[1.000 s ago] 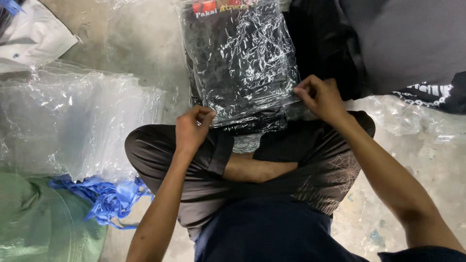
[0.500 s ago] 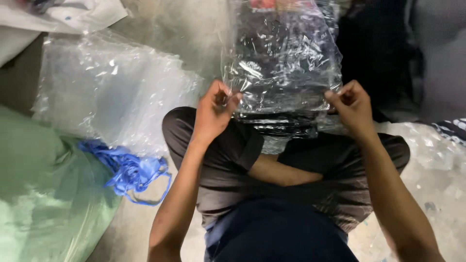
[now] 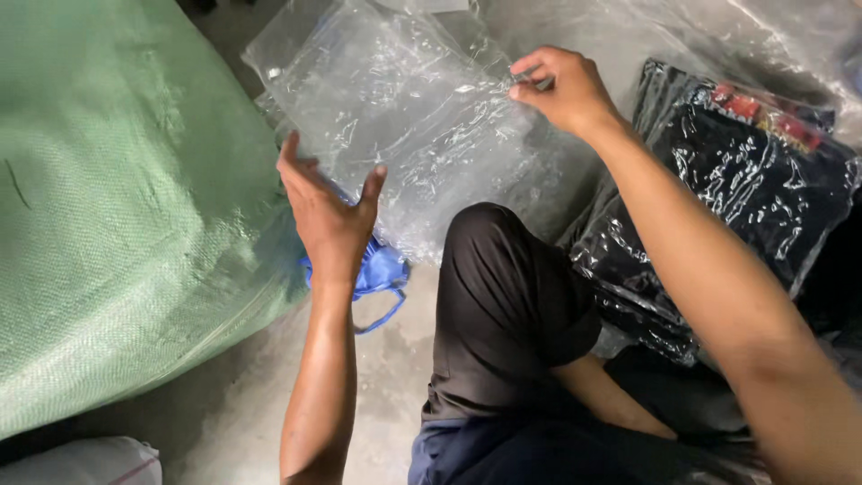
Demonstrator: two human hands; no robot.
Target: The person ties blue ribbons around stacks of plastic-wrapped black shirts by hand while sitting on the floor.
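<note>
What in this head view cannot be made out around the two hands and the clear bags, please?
- Clear plastic bag: whether it is one bag or a stack; the glare hides the edges.
- Blue plastic: mostly hidden behind the left hand.
- Packed dark garment: partly hidden by the right forearm.
- Green woven sack: cut off by the left edge.
- Right hand: fingertips pinch the bag's edge.
</note>
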